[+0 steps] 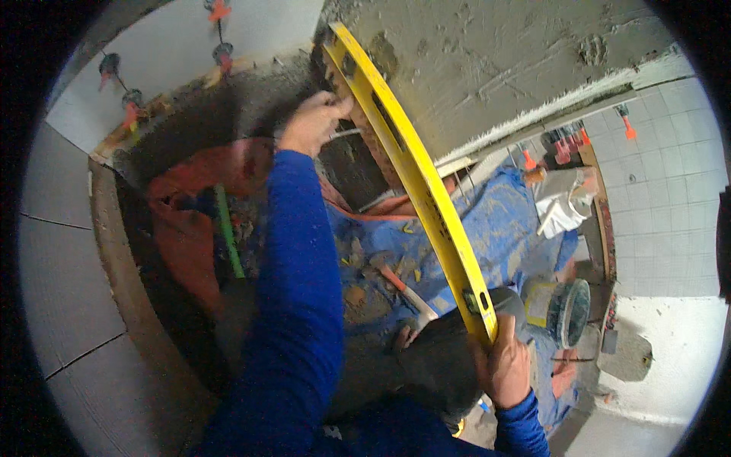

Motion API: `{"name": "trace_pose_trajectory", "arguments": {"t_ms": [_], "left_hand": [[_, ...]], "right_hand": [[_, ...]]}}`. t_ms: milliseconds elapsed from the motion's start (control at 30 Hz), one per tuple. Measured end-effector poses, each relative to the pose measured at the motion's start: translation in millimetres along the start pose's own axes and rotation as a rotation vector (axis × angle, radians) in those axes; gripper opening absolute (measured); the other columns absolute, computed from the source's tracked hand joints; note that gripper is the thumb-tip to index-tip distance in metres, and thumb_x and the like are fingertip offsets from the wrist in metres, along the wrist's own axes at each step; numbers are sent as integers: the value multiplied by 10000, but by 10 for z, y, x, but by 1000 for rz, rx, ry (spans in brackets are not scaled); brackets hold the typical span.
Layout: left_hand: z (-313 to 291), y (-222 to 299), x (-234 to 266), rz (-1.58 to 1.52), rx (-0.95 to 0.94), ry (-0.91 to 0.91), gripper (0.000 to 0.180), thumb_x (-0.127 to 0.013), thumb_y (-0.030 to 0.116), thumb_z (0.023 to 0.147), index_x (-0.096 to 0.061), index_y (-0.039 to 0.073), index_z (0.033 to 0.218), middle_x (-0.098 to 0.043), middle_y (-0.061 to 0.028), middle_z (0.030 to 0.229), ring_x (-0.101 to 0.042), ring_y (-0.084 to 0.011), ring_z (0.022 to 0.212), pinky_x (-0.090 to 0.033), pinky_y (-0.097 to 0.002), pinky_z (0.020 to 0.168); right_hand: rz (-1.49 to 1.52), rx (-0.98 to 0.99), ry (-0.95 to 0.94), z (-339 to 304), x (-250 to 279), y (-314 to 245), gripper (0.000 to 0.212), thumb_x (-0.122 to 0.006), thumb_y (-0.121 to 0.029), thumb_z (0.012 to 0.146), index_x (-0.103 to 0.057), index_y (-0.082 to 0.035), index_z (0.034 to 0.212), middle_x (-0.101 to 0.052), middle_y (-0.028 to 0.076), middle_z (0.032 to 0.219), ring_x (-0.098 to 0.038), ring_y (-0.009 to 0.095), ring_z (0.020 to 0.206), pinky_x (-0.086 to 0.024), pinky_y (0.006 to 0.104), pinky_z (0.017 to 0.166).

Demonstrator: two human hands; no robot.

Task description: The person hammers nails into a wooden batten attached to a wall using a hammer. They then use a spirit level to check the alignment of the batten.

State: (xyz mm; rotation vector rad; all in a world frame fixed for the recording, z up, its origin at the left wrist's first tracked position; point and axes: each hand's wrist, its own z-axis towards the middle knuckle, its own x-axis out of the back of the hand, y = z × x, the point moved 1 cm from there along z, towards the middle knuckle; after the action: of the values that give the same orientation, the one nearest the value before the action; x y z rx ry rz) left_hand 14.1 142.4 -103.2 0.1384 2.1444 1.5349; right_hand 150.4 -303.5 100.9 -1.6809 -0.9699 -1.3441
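Observation:
A long yellow spirit level (415,164) slants across the middle, its upper end against the edge of a grey mortar-covered surface (502,68). My right hand (509,365) is closed round the level's lower end. Beside its upper part is my left hand (311,126), with fingers drawn together close to the level's left side and the rough edge there. Whatever those fingers pinch, if anything, is hidden. Below that hand, a dark rectangular opening (350,169) shows between reddish edges.
A blue sheet (487,217) with debris lies below, bearing a hammer with a red and white handle (402,288). A bucket (572,314) stands at right. A green strip (227,228) lies left. Tiled walls (661,175) carry red-orange clips (626,122).

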Motion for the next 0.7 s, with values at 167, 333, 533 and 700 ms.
{"name": "trace_pose_trajectory", "arguments": {"t_ms": [167, 333, 533, 700], "left_hand": [[3, -60, 1, 62, -11, 82, 651, -798, 523, 873, -622, 40, 1272, -621, -81, 1083, -571, -198, 946, -481, -354, 797], [106, -91, 52, 44, 21, 3, 757, -799, 480, 887, -503, 69, 1450, -614, -49, 1298, -568, -213, 1159, -446, -402, 1009], [67, -88, 18, 47, 16, 124, 818, -767, 472, 916, -456, 8, 1514, -567, -124, 1459, -476, -307, 1390, -377, -463, 1146], [-57, -96, -16, 42, -55, 66, 838, -820, 468, 859, -485, 40, 1496, -609, -105, 1143, -541, -192, 965, -467, -366, 829]], "right_hand": [[-37, -47, -43, 81, -8, -9, 447, -748, -207, 906, -476, -76, 1236, -685, 233, 817, -679, 457, 731, -524, 524, 597], [8, -12, 18, 77, -97, 34, 430, -731, -286, 941, -497, -82, 1239, -697, 215, 813, -693, 433, 713, -526, 509, 579], [0, 7, 40, 83, -34, 25, 442, -744, -283, 924, -517, -84, 1248, -688, 224, 782, -691, 433, 677, -528, 512, 569], [-22, -18, 37, 17, 156, -49, 402, -795, -244, 888, -535, -77, 1145, -680, 237, 753, -687, 438, 662, -523, 495, 547]]}}
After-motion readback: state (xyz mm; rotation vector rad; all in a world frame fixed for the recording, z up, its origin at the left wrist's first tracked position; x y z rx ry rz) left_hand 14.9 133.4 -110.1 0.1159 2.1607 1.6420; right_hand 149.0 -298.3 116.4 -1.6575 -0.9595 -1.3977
